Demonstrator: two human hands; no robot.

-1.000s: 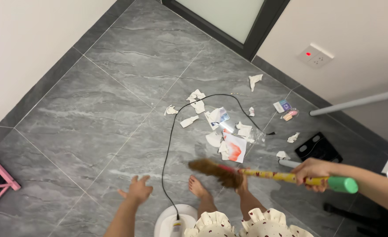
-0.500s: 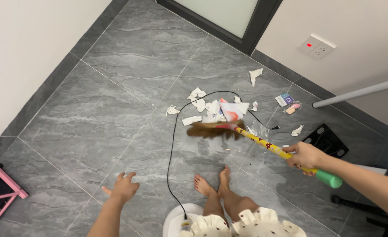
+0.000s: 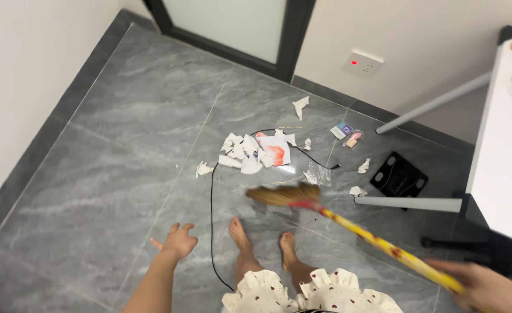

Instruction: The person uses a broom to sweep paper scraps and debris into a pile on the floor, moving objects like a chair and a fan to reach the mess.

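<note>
My right hand (image 3: 488, 288) grips the yellow patterned handle of a broom (image 3: 372, 235) at the lower right edge. The brown bristle head (image 3: 284, 195) hovers over the grey tiled floor just ahead of my bare feet (image 3: 262, 237). Beyond the bristles lies a pile of torn white paper scraps (image 3: 250, 150) with a red-stained sheet. My left hand (image 3: 178, 242) is held out over the floor with fingers spread, holding nothing. A thin black cable (image 3: 212, 220) runs from the pile past my left foot.
More scraps (image 3: 300, 106) and small packets (image 3: 347, 132) lie near the wall. A black bathroom scale (image 3: 399, 175) sits right of them. White table legs (image 3: 409, 203) and a white tabletop (image 3: 499, 168) stand at right. A dark-framed door (image 3: 227, 29) is ahead.
The broom head has swung back from the scrap pile toward my feet, and my right hand has dropped to the lower right. The scraps sit bunched farther away. The view has shifted right.
</note>
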